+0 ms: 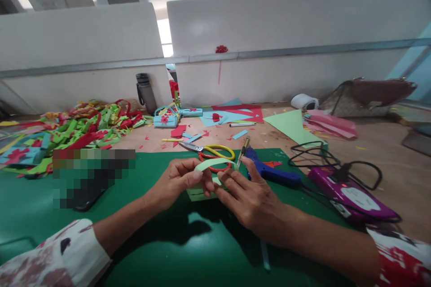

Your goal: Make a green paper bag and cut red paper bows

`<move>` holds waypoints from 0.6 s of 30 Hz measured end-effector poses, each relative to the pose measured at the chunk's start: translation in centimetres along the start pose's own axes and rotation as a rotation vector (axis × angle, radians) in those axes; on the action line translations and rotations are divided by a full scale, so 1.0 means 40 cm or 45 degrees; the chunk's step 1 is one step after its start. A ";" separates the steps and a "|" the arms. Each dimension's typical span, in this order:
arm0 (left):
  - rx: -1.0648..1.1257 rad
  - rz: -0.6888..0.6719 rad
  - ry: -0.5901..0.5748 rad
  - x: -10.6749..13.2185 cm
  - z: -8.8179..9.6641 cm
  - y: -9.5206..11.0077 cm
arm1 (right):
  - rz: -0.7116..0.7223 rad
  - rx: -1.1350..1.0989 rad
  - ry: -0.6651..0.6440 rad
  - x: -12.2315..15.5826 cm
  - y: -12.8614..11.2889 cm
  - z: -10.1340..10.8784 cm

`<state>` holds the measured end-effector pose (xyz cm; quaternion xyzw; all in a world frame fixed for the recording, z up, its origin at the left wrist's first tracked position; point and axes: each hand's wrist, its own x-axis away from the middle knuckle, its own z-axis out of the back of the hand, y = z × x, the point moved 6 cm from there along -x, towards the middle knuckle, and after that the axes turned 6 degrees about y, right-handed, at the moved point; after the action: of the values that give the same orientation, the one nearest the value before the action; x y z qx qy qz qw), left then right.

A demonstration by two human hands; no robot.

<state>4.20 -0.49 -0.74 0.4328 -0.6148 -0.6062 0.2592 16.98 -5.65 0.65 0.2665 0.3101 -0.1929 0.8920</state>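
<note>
A small light-green paper basket (199,196) with an arched strip handle (215,162) is between my hands, low over the green mat. My left hand (182,177) is closed, pinching the left side of the handle with thumb and fingers. My right hand (251,197) presses its fingers around the right side of the basket, near the handle's other end. Their tips are partly hidden. Just behind lie scissors (220,150) with yellow and red grips. A box cutter (243,150) and a blue glue gun (272,172) are close beyond my right hand.
A purple power strip (350,193) with black cable lies right. A blurred dark phone-like object (90,193) is left. Paper scraps (97,125) pile behind it, beside a blue paper basket (165,119) and a bottle (145,93). A handbag (367,96) stands back right.
</note>
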 end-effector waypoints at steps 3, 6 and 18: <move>-0.012 0.014 0.003 0.003 0.003 -0.005 | -0.026 -0.169 0.141 -0.002 0.015 0.040; -0.144 0.038 0.063 0.007 0.014 -0.012 | -0.383 -0.346 0.346 0.000 0.088 0.090; -0.037 0.068 0.066 0.002 0.009 -0.013 | -1.236 -1.533 -0.267 0.005 0.196 -0.058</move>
<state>3.99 -0.32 -1.30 0.4279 -0.6104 -0.5965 0.2975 20.06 1.85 1.78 -0.4487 0.3575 -0.3841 0.7235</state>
